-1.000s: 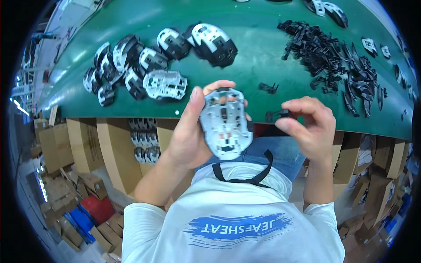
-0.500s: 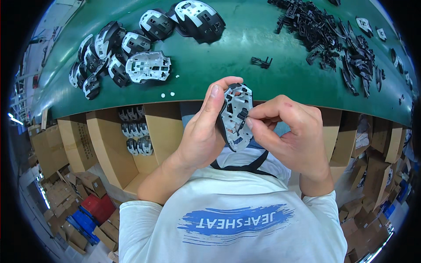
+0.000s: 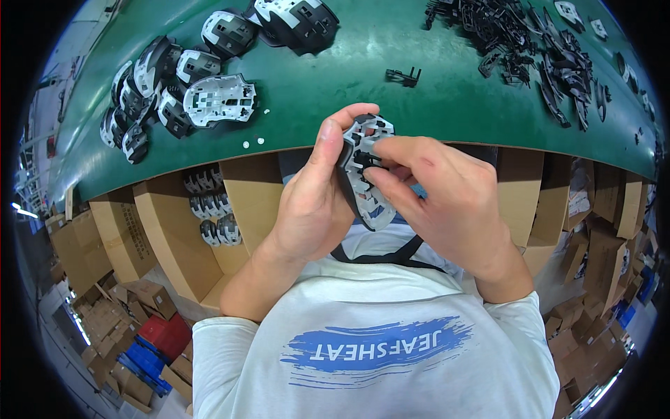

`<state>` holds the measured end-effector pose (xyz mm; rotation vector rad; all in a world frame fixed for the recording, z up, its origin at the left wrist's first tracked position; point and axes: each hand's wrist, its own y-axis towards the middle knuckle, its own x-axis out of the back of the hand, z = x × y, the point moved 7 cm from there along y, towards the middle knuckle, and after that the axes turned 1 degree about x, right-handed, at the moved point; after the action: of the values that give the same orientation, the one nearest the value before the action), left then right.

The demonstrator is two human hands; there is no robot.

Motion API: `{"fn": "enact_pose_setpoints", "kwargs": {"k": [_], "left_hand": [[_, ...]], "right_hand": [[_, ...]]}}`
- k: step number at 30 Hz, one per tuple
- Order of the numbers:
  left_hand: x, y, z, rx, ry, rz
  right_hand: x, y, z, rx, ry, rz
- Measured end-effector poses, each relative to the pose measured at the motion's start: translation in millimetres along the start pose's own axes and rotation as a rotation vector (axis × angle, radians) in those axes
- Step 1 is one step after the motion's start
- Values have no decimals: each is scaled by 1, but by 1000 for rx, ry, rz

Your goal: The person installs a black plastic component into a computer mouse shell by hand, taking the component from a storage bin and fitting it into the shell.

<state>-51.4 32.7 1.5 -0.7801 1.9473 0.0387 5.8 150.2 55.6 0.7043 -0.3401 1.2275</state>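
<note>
My left hand [image 3: 317,185] is closed round the black edge of a mouse shell [image 3: 377,206], tilted up in front of my chest with its white, slotted inner side facing right. At the middle of the shell, my right hand [image 3: 447,199] pinches a small black plastic part [image 3: 364,160] between thumb and forefinger. That part lies against the shell's inner side; whether it is seated there I cannot tell. My curled fingers hide some of the shell's right half. Beyond, on the green table [image 3: 307,91], rests a single black bracket with prongs [image 3: 403,77].
Several black-and-white mouse shells [image 3: 220,100] lie at the table's left. Black brackets [image 3: 481,31] and curved black side pieces [image 3: 565,84] are heaped at the right. Small white discs [image 3: 261,141] sit near the front edge. Below stands an open cardboard box [image 3: 167,237] holding shells.
Both hands and the shell have moved slightly left and up in the picture. The right fingers have shifted further over the shell, pressing the small black part against its inner side.
</note>
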Motion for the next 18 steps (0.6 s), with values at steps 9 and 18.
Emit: {"fn": "enact_pose_setpoints", "kwargs": {"k": [9, 18], "left_hand": [[1, -1, 8, 24, 7, -24], [4, -2, -2, -78, -21, 22]], "right_hand": [[2, -10, 0, 169, -26, -63], [15, -31, 15, 106, 16, 94]]}}
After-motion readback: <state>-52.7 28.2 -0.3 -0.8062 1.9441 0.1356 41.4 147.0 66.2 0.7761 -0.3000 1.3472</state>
